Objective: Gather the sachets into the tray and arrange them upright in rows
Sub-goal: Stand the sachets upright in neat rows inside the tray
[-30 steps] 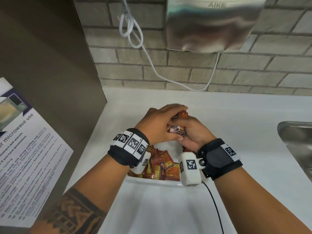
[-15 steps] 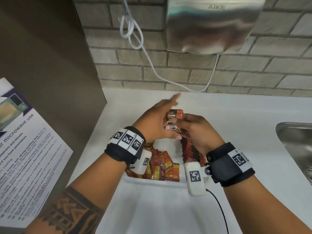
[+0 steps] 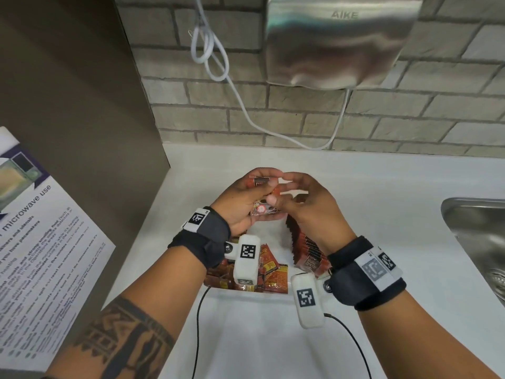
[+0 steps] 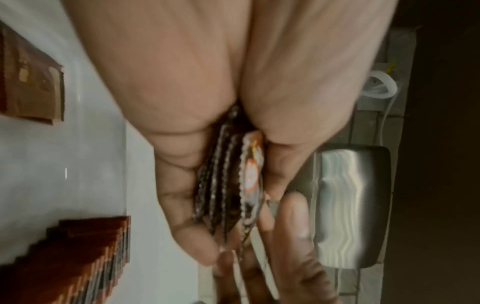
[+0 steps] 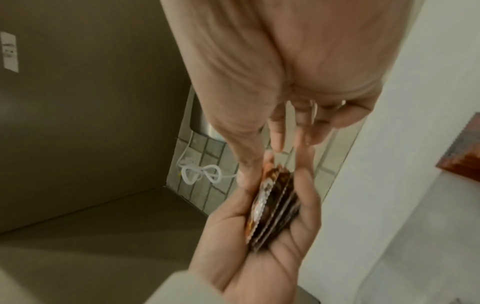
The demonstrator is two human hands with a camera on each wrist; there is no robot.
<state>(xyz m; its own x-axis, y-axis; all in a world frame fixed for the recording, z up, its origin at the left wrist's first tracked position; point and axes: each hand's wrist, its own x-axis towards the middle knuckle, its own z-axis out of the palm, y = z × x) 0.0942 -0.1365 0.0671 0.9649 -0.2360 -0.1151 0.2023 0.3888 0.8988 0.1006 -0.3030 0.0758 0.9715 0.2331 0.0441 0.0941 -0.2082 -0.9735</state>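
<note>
Two hands: both mine, over the tray (image 3: 191,292).
Left hand (image 3: 240,203): grips several stacked sachets (image 4: 233,181), count unclear.
Right hand (image 3: 306,206): thumb touches stack, fingers loose.
Rows: one upright row (image 3: 306,250).

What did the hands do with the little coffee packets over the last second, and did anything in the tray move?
The small stack of sachets passed from the right hand into the left hand, which turned palm-up and now grips it; the right hand's fingers have loosened and only touch it. The upright row and loose sachets in the tray stayed put.
</note>
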